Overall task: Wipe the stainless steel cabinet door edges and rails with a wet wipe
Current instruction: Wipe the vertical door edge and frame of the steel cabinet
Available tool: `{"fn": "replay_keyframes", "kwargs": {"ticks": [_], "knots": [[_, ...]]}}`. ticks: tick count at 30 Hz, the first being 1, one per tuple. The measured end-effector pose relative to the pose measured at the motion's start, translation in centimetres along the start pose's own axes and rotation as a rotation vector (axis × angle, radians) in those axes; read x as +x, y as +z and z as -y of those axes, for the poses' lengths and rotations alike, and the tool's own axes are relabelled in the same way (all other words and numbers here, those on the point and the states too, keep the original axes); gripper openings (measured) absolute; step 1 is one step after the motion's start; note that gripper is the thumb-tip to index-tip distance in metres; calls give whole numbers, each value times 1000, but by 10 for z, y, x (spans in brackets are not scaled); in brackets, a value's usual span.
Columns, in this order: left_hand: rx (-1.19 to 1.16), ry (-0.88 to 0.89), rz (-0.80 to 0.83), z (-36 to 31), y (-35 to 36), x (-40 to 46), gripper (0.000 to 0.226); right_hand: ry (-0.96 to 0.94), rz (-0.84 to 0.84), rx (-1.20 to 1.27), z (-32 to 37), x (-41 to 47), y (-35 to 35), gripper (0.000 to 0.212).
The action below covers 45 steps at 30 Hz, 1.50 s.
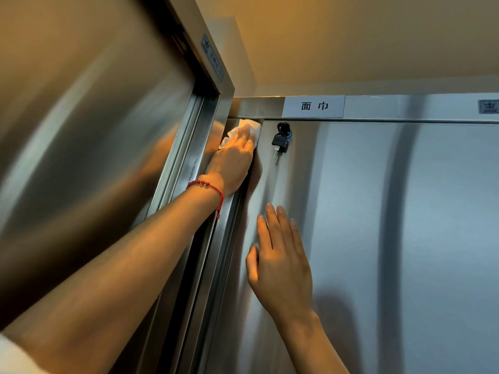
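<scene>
A stainless steel cabinet door (391,238) fills the right of the head view. Its left edge (229,233) runs from the top corner down to the bottom of the frame. My left hand (233,160), with a red bead bracelet on the wrist, reaches up to the door's top left corner and presses a white wet wipe (252,129) against the edge there. Its fingers lie over the wipe. Lower down, my right hand (280,260) lies flat on the door face beside the edge, fingers straight.
A black key (280,140) hangs in the lock near the door's top left. Above the door a top rail (405,106) carries a white label (314,106). A second steel cabinet (94,144) stands close on the left, leaving a narrow gap.
</scene>
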<state>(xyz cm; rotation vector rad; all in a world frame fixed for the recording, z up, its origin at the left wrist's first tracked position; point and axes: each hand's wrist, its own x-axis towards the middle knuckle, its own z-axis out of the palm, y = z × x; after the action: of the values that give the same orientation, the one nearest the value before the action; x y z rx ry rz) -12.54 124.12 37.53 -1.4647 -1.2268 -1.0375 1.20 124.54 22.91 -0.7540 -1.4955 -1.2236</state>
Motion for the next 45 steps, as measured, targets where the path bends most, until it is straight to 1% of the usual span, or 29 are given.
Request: {"fn": "replay_keyframes", "kwargs": {"ticks": [11, 21, 30, 45], "knots": [[-1, -1, -5, 0, 1, 2, 56, 1, -3, 3, 0, 0, 0, 48], [-77, 0, -41, 1, 2, 3, 56, 5, 15, 8, 0, 0, 0, 48], [-102, -14, -24, 2, -3, 12, 61, 5, 14, 9, 0, -1, 1, 48], [-119, -4, -36, -1, 7, -15, 58, 6, 16, 28, 0, 0, -1, 48]]}}
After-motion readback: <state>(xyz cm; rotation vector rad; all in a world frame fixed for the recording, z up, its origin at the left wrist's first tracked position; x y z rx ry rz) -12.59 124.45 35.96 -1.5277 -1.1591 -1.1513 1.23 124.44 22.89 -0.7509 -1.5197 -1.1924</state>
